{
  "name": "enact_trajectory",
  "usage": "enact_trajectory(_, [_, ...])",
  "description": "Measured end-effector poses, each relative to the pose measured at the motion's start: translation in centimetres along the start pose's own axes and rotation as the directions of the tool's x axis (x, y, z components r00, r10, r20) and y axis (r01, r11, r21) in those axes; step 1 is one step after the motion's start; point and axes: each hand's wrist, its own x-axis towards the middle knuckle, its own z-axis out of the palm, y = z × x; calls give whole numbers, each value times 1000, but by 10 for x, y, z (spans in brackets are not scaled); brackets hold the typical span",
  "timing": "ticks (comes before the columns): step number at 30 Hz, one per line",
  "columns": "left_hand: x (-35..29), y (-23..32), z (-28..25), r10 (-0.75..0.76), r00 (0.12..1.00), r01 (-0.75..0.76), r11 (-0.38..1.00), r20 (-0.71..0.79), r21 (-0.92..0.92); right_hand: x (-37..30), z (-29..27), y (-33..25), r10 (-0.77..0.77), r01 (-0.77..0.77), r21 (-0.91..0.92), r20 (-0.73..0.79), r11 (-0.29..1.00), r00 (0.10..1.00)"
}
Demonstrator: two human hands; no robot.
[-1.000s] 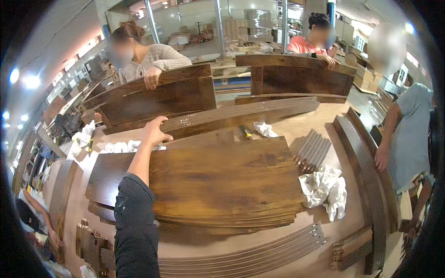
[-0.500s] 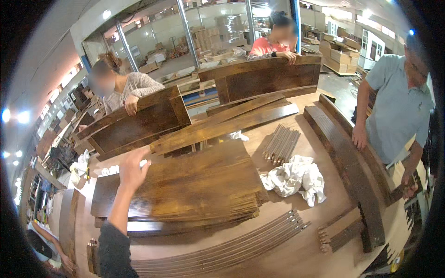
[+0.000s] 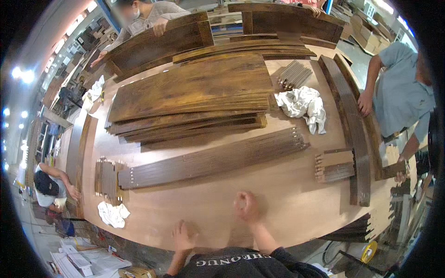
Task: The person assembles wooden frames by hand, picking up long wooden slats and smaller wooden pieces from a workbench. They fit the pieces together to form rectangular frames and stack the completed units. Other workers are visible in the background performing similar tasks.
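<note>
My right hand (image 3: 246, 207) is over the near part of the wooden table, its fingers curled into a loop with nothing visible inside. Lower and to its left, my left hand (image 3: 184, 235) is at the table's front edge with fingers bent and slightly apart, holding nothing. Beyond both hands lies a row of long dark wooden strips (image 3: 213, 160), pale pegs showing at the ends. A bundle of short slats (image 3: 107, 180) sits at its left end. Behind the row is a stack of broad brown boards (image 3: 194, 88).
White cloths (image 3: 301, 104) lie to the right of the stack, with another cloth (image 3: 113, 214) at the near left. Long dark rails (image 3: 345, 129) run along the right side, beside a person in a grey-blue shirt (image 3: 401, 88). Other people handle panels (image 3: 162, 44) at the far edge.
My view has tilted down toward the near table edge. The hand that was raised over the board stack has come away, and both my hands now show near the front edge.
</note>
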Motion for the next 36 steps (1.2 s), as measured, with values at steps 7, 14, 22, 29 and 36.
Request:
enact_trajectory(7, [-45,-26,52,85,972,-80,996,-218,30,115,-39,-43,-504,535,-431,194,727,842])
enact_trajectory(14, [-45,-26,37,89,951,-97,995,-297,-14,178,-7,-57,-61,484,-633,568,605,820])
enact_trajectory(22, [-39,-23,30,109,954,-143,984,-280,-104,138,6,-68,-46,460,-709,519,534,853])
enact_trajectory(29, [-35,-35,43,99,956,-159,965,-276,-208,70,11,-92,-203,428,-624,401,654,893])
enact_trajectory(36, [9,26,-7,457,777,-580,787,-433,-210,20,-51,-84,-249,284,-502,138,817,959])
